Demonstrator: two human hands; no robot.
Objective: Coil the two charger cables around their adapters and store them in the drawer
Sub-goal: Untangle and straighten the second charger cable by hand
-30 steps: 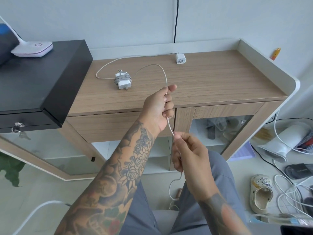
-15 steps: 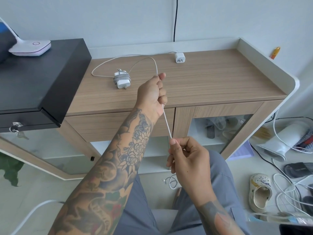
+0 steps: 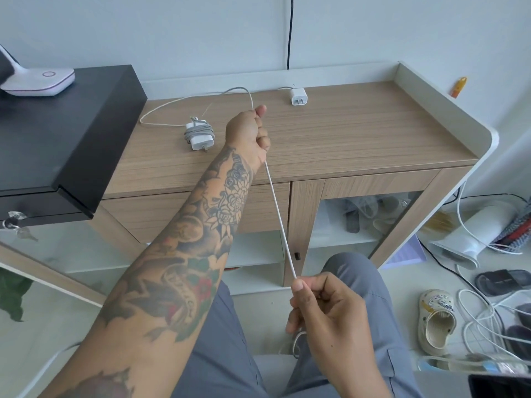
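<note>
Cable (image 3: 277,216) runs taut between your gripping left hand (image 3: 249,136) and pinching right hand (image 3: 324,304); next, wind it round the far adapter (image 3: 298,96).

A white lamp base (image 3: 40,81) sits on the black cabinet (image 3: 66,133); a clog (image 3: 436,320) lies on the floor.

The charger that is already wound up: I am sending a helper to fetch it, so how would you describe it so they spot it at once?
Find the wooden cabinet against the wall, beside the black desk. On its top, near the left end, lies a white adapter with grey cable coiled around its body. The other adapter, further back by the wall, is bare, its cable running off loose.
</note>
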